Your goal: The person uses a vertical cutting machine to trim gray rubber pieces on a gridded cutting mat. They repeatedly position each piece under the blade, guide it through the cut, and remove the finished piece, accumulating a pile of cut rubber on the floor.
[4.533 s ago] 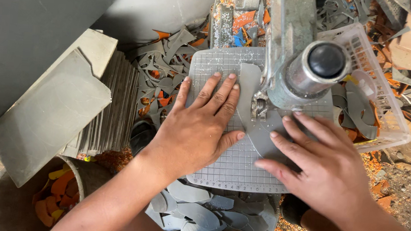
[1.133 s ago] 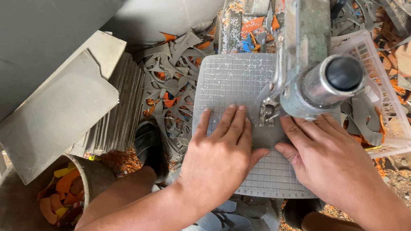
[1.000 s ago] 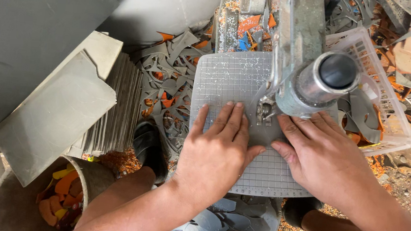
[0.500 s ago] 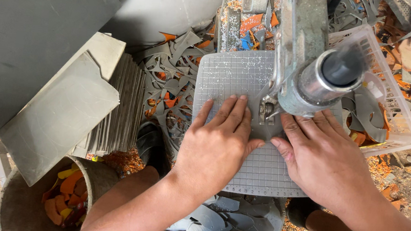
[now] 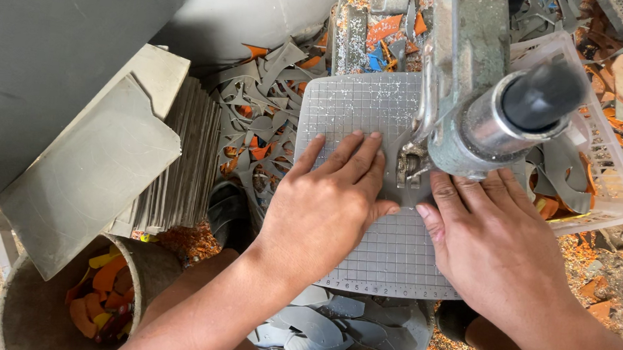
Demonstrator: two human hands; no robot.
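Grey sheet material lies flat on the gridded cutting plate under both your hands. Your left hand is spread open, pressing palm-down on it; your right hand does the same just beside it, neither grip clenched. The machine's metal head sits right above your fingertips. A stack of grey sheets stands to your left, a clear plastic basket beyond your right hand, and cut-out scraps crowd the plate's far edge.
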